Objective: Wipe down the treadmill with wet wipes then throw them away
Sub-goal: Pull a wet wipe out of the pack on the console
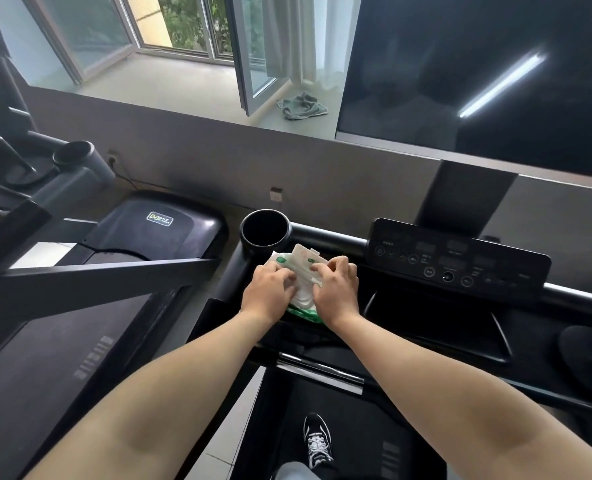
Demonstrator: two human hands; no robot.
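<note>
Two hands meet over a pack of wet wipes (299, 263) lying on the front ledge of a black treadmill (329, 241), just below its round cup holder (265, 233) and left of the control panel (457, 261). The pack sits straight ahead of the person, directly under both hands. Its long axis runs roughly away from the body, and its green near edge pokes out beneath the wrists. Neither hand is plainly nearer. The left hand (269, 293) curls its fingers over the pack's left side and appears to hold it down. The right hand (337, 289) bends its fingers onto the top face and pinches there. Whether it has the seal flap or the first wipe cannot be told.

The pack is soft and white with green markings. A pale label panel stands up at its far end and crumpled white material shows between the hands, which suggests it is open. No wipe is out yet, so the wiping has likely not begun. Drawing a sheet towards the body should follow, with the left hand bracing the pack.
</note>
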